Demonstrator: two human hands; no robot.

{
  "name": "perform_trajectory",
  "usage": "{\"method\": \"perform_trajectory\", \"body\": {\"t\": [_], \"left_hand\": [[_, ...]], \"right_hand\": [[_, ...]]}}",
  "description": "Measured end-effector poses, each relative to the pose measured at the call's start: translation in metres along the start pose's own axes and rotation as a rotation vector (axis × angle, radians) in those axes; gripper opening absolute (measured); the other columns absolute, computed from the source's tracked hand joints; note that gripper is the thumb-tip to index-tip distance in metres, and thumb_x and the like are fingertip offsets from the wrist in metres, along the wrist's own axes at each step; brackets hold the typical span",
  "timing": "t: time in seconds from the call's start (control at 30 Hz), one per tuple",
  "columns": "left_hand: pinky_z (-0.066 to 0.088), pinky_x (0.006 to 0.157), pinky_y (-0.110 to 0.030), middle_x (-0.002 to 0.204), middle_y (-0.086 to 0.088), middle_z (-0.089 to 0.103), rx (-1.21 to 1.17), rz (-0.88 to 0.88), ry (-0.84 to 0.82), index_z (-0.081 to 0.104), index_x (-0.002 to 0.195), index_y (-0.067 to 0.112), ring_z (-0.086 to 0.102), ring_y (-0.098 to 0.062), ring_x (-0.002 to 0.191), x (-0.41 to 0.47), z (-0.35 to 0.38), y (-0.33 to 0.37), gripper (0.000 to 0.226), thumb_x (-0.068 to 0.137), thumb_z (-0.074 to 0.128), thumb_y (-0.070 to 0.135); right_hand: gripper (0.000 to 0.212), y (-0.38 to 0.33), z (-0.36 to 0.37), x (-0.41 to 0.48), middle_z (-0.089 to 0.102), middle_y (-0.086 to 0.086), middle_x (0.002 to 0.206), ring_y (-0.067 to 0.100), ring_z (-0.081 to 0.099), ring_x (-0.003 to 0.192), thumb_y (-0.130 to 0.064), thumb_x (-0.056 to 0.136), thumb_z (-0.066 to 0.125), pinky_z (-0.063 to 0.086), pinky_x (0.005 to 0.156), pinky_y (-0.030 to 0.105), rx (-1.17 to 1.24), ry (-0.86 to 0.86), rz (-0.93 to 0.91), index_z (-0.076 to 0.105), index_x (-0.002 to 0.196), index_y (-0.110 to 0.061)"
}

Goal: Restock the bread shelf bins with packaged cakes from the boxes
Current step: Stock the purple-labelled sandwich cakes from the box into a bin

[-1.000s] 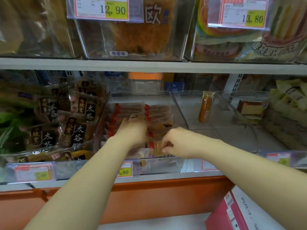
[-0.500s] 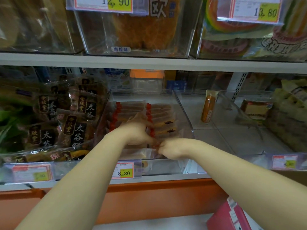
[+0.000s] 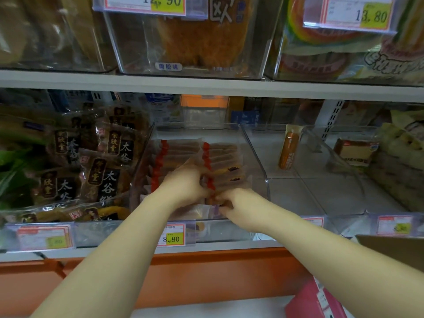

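Clear acrylic bin (image 3: 255,154) on the lower shelf (image 3: 229,250), part filled with two rows of cakes (image 3: 221,154) in translucent wrappers with red ends, packed on edge. Both hands work at the front of the rows: the left hand (image 3: 183,187) curls its fingers over a packet in the left row, and the right hand (image 3: 239,200), just beside it, has its fingers curled in a pinch on a packet edge near the bin's front wall. The step appears to be seating and squaring the front packets. To do it well, hold each packet by its wrapper seam, not the soft cake, keep the red ends in line, press the rows back to close gaps, and leave the foremost packet upright behind the price tag (image 3: 173,237). That tag reads 8.80. On the upper shelf, one tag (image 3: 160,2) ends in .90 and another (image 3: 358,16) reads 13.80; an oval label (image 3: 168,67) reads 肉松味, below a large 欧. Dark packets (image 3: 107,180) in the left bin show 太谷. A pink box (image 3: 314,301) sits at lower right, its print unreadable.
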State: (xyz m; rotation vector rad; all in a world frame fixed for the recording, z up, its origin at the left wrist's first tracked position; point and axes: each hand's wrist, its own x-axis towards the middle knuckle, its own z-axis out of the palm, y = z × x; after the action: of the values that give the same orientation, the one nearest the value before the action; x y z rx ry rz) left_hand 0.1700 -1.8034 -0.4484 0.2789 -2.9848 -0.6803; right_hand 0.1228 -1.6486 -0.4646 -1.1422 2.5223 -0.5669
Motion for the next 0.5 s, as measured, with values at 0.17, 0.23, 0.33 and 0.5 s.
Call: {"method": "perform_trajectory", "body": {"t": [0.17, 0.23, 0.33, 0.5], "left_hand": [[0.041, 0.103, -0.046, 0.139, -0.002, 0.041, 0.017, -0.037, 0.041, 0.063, 0.118, 0.033, 0.048, -0.026, 0.120, 0.000, 0.005, 0.001, 0.037, 0.082, 0.067, 0.041], [0.040, 0.103, -0.047, 0.139, -0.001, 0.041, 0.026, -0.047, 0.046, 0.062, 0.119, 0.034, 0.048, -0.027, 0.120, -0.001, 0.006, 0.003, 0.038, 0.082, 0.067, 0.042], [0.045, 0.098, -0.044, 0.134, -0.002, 0.047, 0.020, -0.048, 0.042, 0.063, 0.118, 0.033, 0.052, -0.026, 0.115, -0.005, 0.007, 0.005, 0.036, 0.083, 0.065, 0.038], [0.049, 0.089, -0.043, 0.117, -0.002, 0.059, -0.011, -0.052, 0.222, 0.063, 0.119, 0.032, 0.057, -0.025, 0.107, -0.024, 0.011, 0.023, 0.033, 0.086, 0.060, 0.029]], "right_hand": [[0.024, 0.000, 0.003, 0.009, 0.067, 0.009, 0.102, 0.026, 0.059, 0.090, -0.021, 0.096, 0.049, 0.051, 0.082, 0.035, -0.026, -0.024, 0.008, 0.067, 0.110, -0.014], [0.024, 0.002, 0.004, 0.010, 0.067, 0.010, 0.102, 0.028, 0.059, 0.091, -0.022, 0.096, 0.049, 0.052, 0.084, 0.038, -0.032, -0.021, 0.008, 0.067, 0.109, -0.012], [0.026, 0.001, 0.002, 0.003, 0.067, 0.010, 0.108, 0.028, 0.060, 0.096, -0.022, 0.097, 0.048, 0.051, 0.087, 0.040, -0.038, -0.025, -0.009, 0.066, 0.114, -0.015], [0.027, -0.004, -0.019, -0.034, 0.067, 0.001, 0.111, 0.020, 0.061, 0.098, -0.020, 0.095, 0.051, 0.051, 0.085, 0.032, -0.040, 0.127, -0.065, 0.064, 0.119, -0.022]]}}
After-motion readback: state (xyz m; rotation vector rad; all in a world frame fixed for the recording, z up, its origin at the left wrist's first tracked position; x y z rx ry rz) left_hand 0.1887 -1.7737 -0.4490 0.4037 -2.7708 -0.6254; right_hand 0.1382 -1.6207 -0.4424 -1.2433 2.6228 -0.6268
